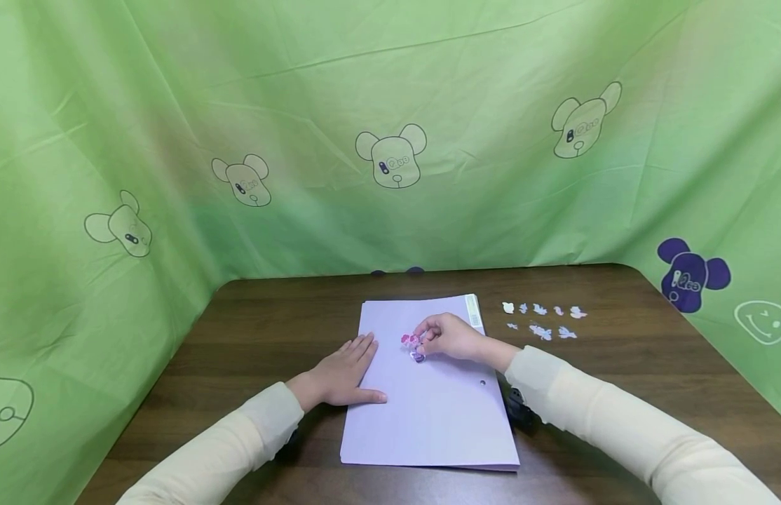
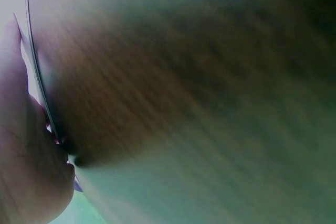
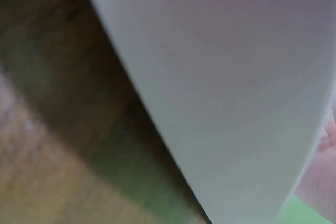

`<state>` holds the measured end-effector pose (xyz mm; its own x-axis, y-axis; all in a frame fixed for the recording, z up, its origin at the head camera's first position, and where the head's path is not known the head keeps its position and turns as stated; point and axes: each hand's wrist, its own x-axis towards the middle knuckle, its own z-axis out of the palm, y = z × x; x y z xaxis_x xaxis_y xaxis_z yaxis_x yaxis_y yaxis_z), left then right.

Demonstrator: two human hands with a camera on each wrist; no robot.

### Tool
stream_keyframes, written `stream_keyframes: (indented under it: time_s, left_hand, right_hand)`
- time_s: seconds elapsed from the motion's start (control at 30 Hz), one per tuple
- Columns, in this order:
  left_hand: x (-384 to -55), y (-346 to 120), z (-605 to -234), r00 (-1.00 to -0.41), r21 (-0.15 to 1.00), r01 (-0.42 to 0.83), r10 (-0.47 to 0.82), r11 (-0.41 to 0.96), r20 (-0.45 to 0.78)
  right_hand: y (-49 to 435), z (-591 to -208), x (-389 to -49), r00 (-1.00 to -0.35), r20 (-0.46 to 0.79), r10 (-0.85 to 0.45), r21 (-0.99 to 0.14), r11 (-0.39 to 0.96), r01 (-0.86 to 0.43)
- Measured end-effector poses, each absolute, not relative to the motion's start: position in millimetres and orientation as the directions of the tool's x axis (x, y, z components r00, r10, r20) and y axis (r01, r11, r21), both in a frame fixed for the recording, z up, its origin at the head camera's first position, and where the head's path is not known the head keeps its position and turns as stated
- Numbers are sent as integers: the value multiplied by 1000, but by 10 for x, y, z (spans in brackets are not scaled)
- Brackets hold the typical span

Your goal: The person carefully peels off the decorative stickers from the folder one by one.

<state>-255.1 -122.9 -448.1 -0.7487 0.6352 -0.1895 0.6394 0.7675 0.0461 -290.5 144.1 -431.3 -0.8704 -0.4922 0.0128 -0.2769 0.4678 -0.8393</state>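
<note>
A flat, pale lavender pad (image 1: 428, 428) with a barcode label at its top right corner lies on the table. My left hand (image 1: 343, 372) rests on its left edge, fingers spread and thumb out over the surface. Near the pad's upper middle, my right hand (image 1: 450, 338) pinches the side of a small pink and purple sticker (image 1: 411, 341), partly hidden by the fingertips. The left wrist view catches part of the left hand (image 2: 26, 145) along the pad's edge. In the right wrist view the pad (image 3: 226, 87) fills the middle, with a bit of hand (image 3: 320, 174) at the right.
Right of the pad, several small cut-out stickers (image 1: 541, 332) lie in two loose rows on the dark wooden table (image 1: 277, 315). A green cloth (image 1: 315, 231) with printed bear heads hangs behind and at both sides. A small dark spot (image 1: 482, 382) shows near the pad's right edge.
</note>
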Motion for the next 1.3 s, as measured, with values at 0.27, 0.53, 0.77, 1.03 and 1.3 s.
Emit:
stream_keyframes:
  time_s: [0.27, 0.53, 0.77, 1.03, 1.3]
  left_hand:
    - [-2548, -1233, -4468, -749, 50, 639, 636, 768, -188]
    - [-2541, -1229, -4440, -743, 46, 649, 645, 759, -180]
    - [-2536, -1227, -4422, -739, 54, 653, 651, 755, -176]
    - [-2541, -1236, -4451, -738, 47, 654, 650, 755, -183]
    - [-2537, -1240, -4462, -735, 56, 656, 654, 753, -181]
  right_hand:
    - [1513, -4277, -2883, -860, 51, -508, -840, 444, -312]
    - [1667, -4229, -2902, -871, 36, -490, -866, 420, -272]
    - [1755, -4204, -2900, -883, 47, -467, -865, 423, -270]
    - [1859, -4223, -2884, -891, 76, -447, -861, 422, -285]
    - [1973, -4222, -2841, -911, 107, -399, -863, 418, -284]
